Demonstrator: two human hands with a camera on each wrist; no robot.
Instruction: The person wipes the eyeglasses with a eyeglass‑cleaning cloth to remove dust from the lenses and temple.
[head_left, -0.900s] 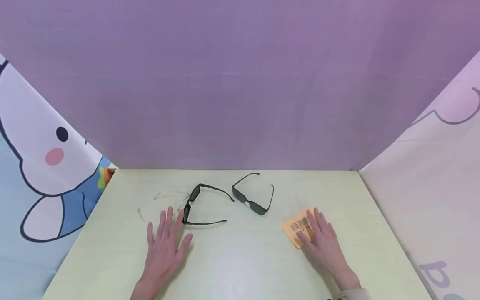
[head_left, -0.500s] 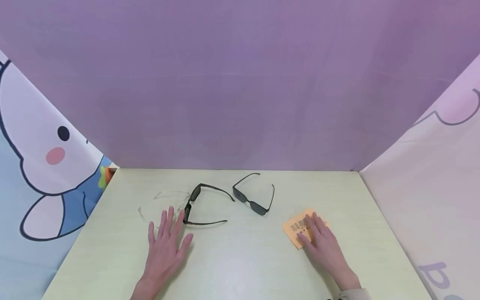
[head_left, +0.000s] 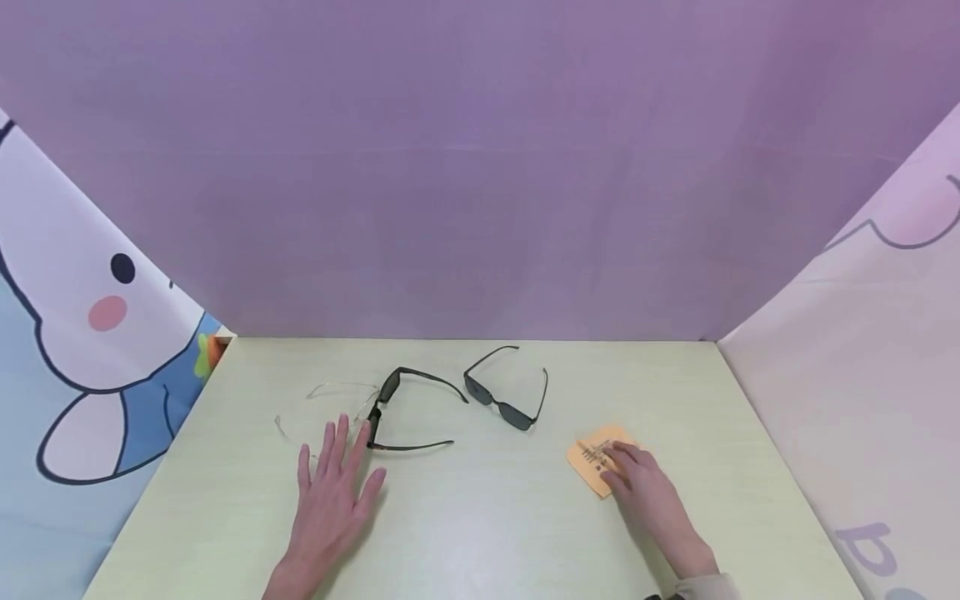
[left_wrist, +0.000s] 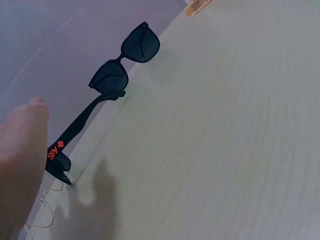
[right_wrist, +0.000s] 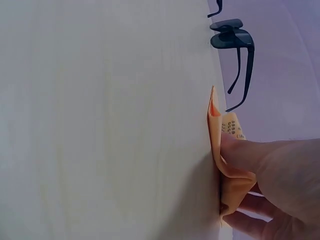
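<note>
In the head view my right hand [head_left: 651, 498] pinches a folded orange cloth [head_left: 588, 460] with black print, on the right of the table. The right wrist view shows the thumb on the cloth [right_wrist: 216, 142], its near edge bent up and fingers behind it. Spread fingers mark my left hand [head_left: 327, 510], palm down and holding nothing. Its fingertips are by black sunglasses [head_left: 389, 387], whose temple [left_wrist: 75, 129] bears red lettering in the left wrist view. Thin wire-framed glasses [head_left: 343, 384] lie beyond that hand, partly hidden by it and the sunglasses.
A second pair of dark sunglasses [head_left: 515, 417] lies with temples unfolded at the back middle of the pale table [head_left: 480, 533]. A purple backdrop [head_left: 480, 208] rises at the table's far edge, and printed cloth panels [head_left: 105, 400] flank both sides.
My right hand's fingers have drawn in from lying across the orange cloth to pinching it, and the cloth has creased. The left hand and the glasses stay in place.
</note>
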